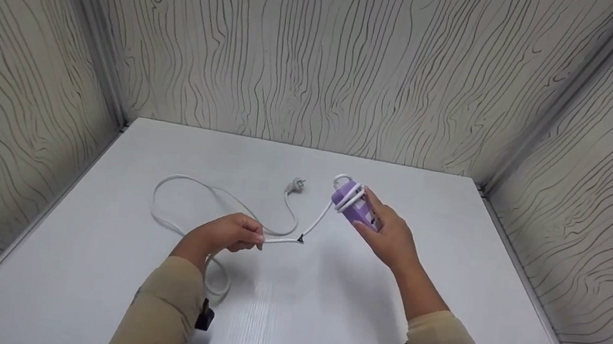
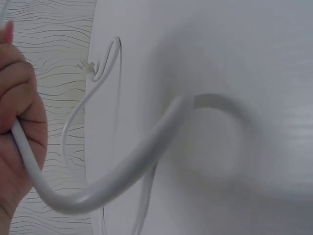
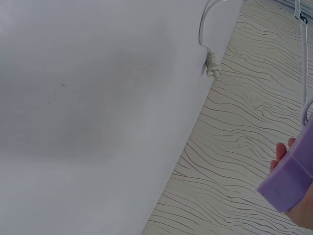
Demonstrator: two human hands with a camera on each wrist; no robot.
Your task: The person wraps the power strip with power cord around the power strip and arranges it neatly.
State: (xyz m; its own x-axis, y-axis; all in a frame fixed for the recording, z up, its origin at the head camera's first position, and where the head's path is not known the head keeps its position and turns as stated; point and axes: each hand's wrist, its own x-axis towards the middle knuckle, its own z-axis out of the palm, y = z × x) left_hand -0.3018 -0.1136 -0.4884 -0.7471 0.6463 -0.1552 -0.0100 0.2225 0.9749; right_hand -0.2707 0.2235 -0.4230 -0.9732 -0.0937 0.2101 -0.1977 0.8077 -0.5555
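My right hand [image 1: 395, 239] grips a purple power strip [image 1: 352, 213] above the table, thumb on one side and fingers round the other. White cord [image 1: 349, 197] is wound round the strip's far end and loops out past its tip. From there the cord runs down to the left, past a small black tie [image 1: 300, 239]. My left hand [image 1: 233, 234] pinches the cord a little left of that tie. In the left wrist view, a thick length of cord [image 2: 117, 178] hangs in a curve from the left hand [image 2: 19, 98].
The rest of the cord [image 1: 178, 176] lies in a wide loop on the white table [image 1: 444, 266], left of centre. Its plug [image 1: 296, 184] lies towards the back. Wood-patterned panels [image 1: 307, 52] enclose the table at the back and both sides.
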